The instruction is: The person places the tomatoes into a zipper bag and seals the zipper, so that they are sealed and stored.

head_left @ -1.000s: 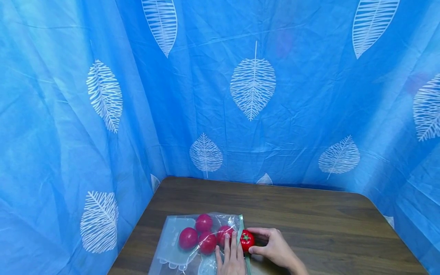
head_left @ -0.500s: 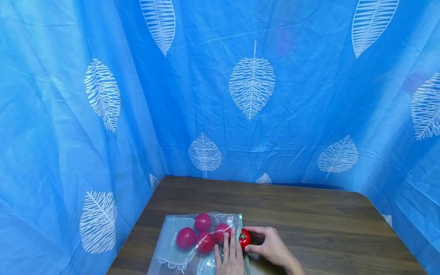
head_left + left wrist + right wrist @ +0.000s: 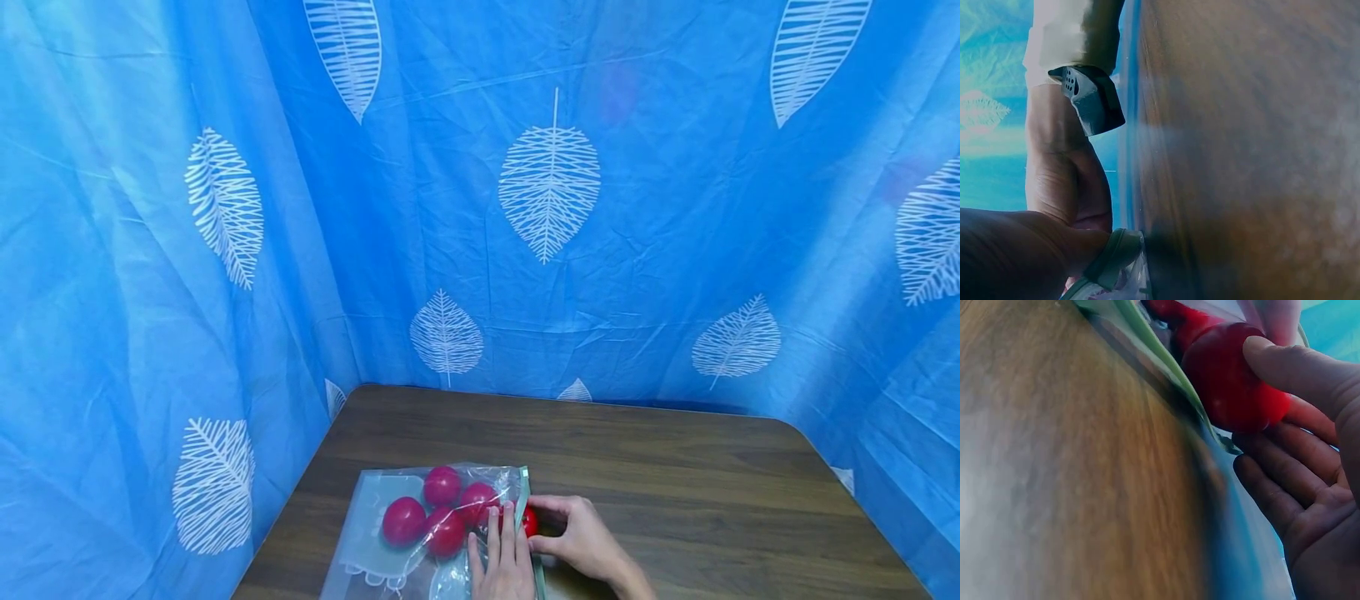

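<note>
A clear zip bag (image 3: 352,521) with a green seal strip lies on the table, with several red tomatoes (image 3: 403,522) inside. The left hand (image 3: 504,575) lies over the bag near its mouth, fingers extended on the plastic. In the left wrist view its thumb meets the green seal (image 3: 1113,256), holding the bag's edge. At the mouth, the right hand (image 3: 581,537) grips another tomato (image 3: 1229,381) between thumb and fingers. Part of that tomato sits within the opening, beneath the upper layer of plastic. The left hand hides part of the bag's contents in the head view.
A dark wood-grain table (image 3: 675,483) extends behind and to the right of the bag. Blue curtains (image 3: 645,250) with white leaf prints hang behind the table and along both sides. The right wrist wears a dark device (image 3: 1094,103).
The right hand has pushed its tomato leftward into the bag's mouth, so less of it shows. The tomatoes inside have shifted slightly left. The left hand has stayed nearly in place.
</note>
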`<action>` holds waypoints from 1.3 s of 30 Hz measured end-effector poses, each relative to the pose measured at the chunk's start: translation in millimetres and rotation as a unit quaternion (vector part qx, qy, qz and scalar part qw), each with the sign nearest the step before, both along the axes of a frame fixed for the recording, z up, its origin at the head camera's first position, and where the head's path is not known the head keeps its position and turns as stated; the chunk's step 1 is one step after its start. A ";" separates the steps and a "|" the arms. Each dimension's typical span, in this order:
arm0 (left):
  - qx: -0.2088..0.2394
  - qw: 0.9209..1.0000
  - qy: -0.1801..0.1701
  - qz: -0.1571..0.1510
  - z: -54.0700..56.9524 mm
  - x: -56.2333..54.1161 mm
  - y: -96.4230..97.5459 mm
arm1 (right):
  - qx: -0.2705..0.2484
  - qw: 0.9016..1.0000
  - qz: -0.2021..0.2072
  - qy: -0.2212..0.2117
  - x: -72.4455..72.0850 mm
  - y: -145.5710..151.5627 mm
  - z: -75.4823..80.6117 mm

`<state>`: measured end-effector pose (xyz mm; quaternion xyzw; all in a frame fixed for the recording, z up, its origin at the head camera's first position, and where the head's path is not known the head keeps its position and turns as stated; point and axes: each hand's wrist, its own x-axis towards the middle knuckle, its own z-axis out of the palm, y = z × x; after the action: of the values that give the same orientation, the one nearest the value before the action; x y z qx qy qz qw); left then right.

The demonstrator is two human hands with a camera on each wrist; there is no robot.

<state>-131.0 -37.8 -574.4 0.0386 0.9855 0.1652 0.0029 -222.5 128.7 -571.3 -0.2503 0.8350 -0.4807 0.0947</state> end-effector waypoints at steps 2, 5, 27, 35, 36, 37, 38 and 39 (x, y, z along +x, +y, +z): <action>0.001 0.999 0.034 0.004 -1.5 1.8 1.7 | 0.002 1.000 -0.002 0.005 0.4 1.8 0.0; -0.003 0.996 0.083 0.011 -4.1 4.4 4.8 | -0.001 1.000 -0.007 0.002 1.1 7.0 -0.3; -0.002 0.995 0.098 0.011 -5.5 5.3 4.3 | -0.020 0.999 -0.010 0.034 1.2 1.3 -3.1; -0.098 0.968 0.229 0.028 -21.8 3.8 9.4 | -0.016 0.998 0.002 0.063 -0.5 -5.3 -2.0; -0.115 0.956 0.267 0.036 -26.4 3.2 10.5 | -0.016 0.998 0.003 0.068 -0.4 -6.3 -2.3; -0.129 0.944 0.301 0.044 -31.0 2.1 11.1 | -0.017 0.997 0.006 0.074 -0.4 -7.4 -2.7; -0.138 0.931 0.333 0.051 -34.8 1.0 11.5 | -0.019 0.997 0.009 0.077 -0.3 -8.5 -3.0; -0.145 0.923 0.353 0.055 -37.3 0.1 11.7 | -0.019 0.997 0.011 0.080 -0.1 -9.6 -3.4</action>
<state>-130.8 -26.1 -611.7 0.0390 0.9366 -0.0041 -0.3482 -222.6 119.1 -574.7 -0.2986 0.8276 -0.4744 0.0283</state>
